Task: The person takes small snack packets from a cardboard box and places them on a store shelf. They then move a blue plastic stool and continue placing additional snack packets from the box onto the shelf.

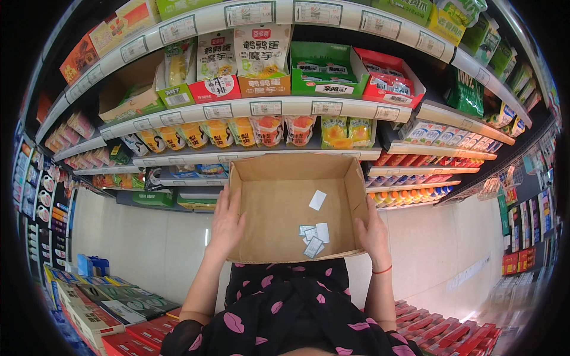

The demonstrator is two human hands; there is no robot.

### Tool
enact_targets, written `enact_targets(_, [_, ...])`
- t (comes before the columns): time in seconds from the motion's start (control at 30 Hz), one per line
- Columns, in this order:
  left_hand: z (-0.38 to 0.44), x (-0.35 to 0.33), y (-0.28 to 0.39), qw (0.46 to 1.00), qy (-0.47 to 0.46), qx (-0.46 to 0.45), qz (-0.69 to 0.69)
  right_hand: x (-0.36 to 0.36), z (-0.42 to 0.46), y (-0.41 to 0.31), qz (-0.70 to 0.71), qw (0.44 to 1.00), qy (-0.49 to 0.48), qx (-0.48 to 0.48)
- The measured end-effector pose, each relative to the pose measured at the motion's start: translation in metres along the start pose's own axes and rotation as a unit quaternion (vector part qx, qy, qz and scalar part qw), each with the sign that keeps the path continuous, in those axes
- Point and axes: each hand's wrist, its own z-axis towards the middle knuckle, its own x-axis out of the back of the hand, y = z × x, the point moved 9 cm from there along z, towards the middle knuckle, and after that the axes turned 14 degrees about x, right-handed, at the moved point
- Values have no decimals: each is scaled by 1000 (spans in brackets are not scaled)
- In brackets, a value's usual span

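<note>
An open cardboard box (271, 209) is held level in front of my body, between both hands. My left hand (227, 218) grips its left wall, with the thumb over the rim. On the opposite side my right hand (373, 227) holds the right wall; a thin red cord circles that wrist. Inside the box, several small paper price tags (314, 248) lie in a loose overlapping pile toward the near right. One white tag (317, 200) lies apart, farther back on the box floor. The undersides of both hands are hidden.
Store shelving (307, 107) rises just beyond the box, holding snack packs, a green carton (327, 71) and juice pouches (267, 131). Stacked boxed goods (133, 307) stand behind me at left, red packages (441, 329) at right. Pale floor tiles (147, 236) run between.
</note>
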Motion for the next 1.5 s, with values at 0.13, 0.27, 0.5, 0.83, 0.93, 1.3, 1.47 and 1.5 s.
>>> enact_targets(0.13, [0, -4, 25, 999, -8, -34, 30, 5, 4, -7, -24, 1000, 1, -5])
enact_targets(0.27, [-5, -11, 52, 995, -30, -65, 70, 16, 10, -36, -86, 992, 41, 79])
enact_targets(0.5, [2, 1, 104, 987, -53, -151, -15, 20, 35, -82, -30, 983, 44, 176])
enact_targets(0.83, [16, 33, 223, 932, -11, -348, -98, 72, 81, -123, 12, 952, 114, 284])
enact_targets(0.93, [23, 38, 258, 914, 8, -393, -104, 98, 96, -119, 10, 946, 159, 281])
enact_targets(1.3, [84, 62, 361, 854, 110, -492, -130, 166, 165, -118, -41, 893, 267, 361])
enact_targets(1.47, [118, 60, 385, 857, 139, -483, -115, 173, 199, -108, -71, 887, 279, 360])
enact_targets(1.5, [124, 58, 388, 860, 142, -479, -106, 173, 205, -105, -80, 886, 278, 362])
